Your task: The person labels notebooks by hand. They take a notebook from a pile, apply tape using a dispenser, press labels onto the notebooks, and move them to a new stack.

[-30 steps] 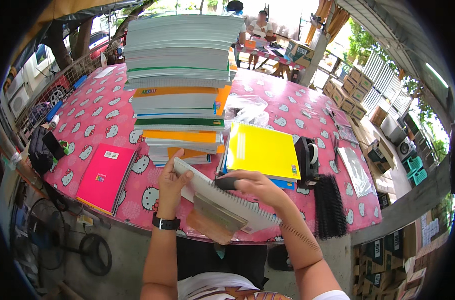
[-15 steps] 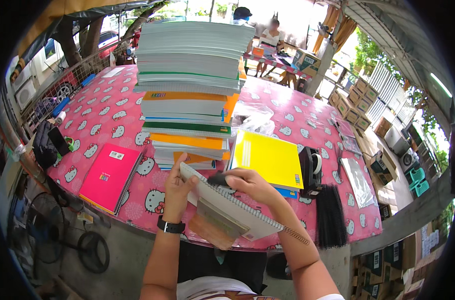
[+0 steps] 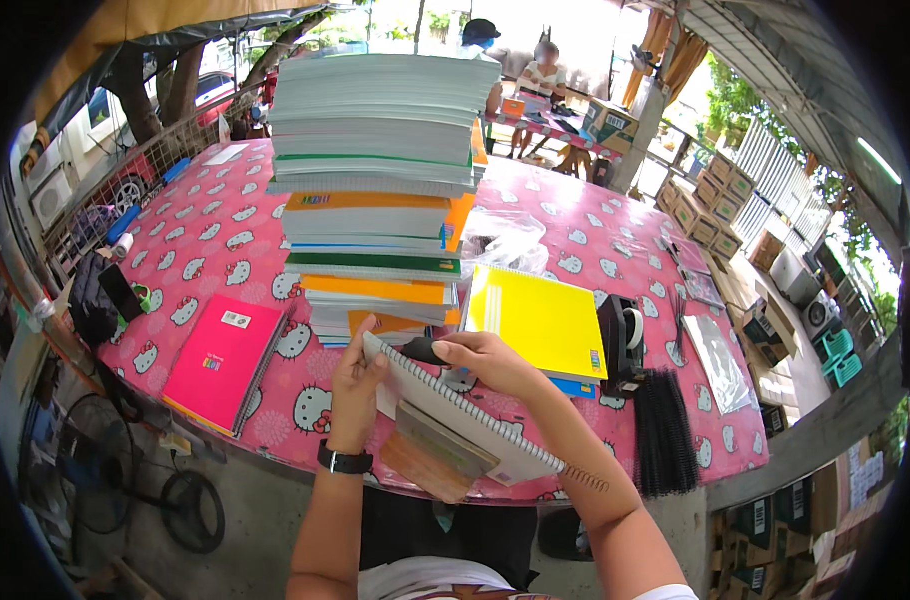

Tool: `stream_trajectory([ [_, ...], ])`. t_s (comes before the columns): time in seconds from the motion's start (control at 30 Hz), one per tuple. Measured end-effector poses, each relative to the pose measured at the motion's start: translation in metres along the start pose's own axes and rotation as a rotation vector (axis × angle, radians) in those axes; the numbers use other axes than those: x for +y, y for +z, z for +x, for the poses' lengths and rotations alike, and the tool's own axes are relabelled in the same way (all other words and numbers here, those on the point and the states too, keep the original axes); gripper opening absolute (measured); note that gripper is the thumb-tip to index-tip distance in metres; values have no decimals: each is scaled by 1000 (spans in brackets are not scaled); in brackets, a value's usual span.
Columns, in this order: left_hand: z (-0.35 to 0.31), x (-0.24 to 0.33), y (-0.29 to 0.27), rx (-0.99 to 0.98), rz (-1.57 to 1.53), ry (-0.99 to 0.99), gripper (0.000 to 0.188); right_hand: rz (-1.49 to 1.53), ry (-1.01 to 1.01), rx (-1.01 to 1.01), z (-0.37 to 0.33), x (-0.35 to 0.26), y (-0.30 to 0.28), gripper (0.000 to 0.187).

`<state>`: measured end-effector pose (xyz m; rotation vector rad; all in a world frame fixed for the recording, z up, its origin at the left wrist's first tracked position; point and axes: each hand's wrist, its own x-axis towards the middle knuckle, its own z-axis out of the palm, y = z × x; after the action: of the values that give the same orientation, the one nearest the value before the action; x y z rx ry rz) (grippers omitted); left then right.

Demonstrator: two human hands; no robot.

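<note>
Both hands are up at the near desk (image 3: 275, 440) edge. Left hand (image 3: 358, 385) grips the spiral notebook (image 3: 455, 420) from its left side, tilted over the edge. Right hand (image 3: 485, 360) pinches a small black tool (image 3: 425, 351) at the coil, I think. Tall book stack (image 3: 380, 190) just behind, yellow notebook (image 3: 535, 320) right, pink one (image 3: 220, 360) left.

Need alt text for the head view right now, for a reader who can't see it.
Both hands hold a spiral-bound notebook above the near edge of a pink patterned table: the left hand grips its left end, the right hand pinches a small dark object at its top edge. Behind stands a tall stack of notebooks.
</note>
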<state>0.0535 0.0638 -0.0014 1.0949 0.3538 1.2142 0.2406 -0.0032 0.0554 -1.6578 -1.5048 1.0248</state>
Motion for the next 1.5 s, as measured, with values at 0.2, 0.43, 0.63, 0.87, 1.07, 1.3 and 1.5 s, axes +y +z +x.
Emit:
stream_trajectory([
  [0.2,-2,-5,-7,-35,14,-7,59,111,-152,0,1,-9,7,52],
  [0.43,-2,-9,-11,-5,31,-40,60,166,-104,41,0,-9,13,45],
  [0.63,-20,-40,-46,-236,153,-170,62,-562,-214,1047,-44,68,-48,42],
  [0.87,-63,-50,-32,44,338,-230,49,-950,-175,999,-101,114,-59,47],
  [1.07,-105,-62,9,177,336,-35,41,-519,562,816,-164,143,24,61],
  [1.3,-66,13,17,5,390,342,39,-665,515,831,-180,140,67,75],
  [1.5,-46,42,17,-70,746,393,14,-595,519,793,-199,147,55,65],
])
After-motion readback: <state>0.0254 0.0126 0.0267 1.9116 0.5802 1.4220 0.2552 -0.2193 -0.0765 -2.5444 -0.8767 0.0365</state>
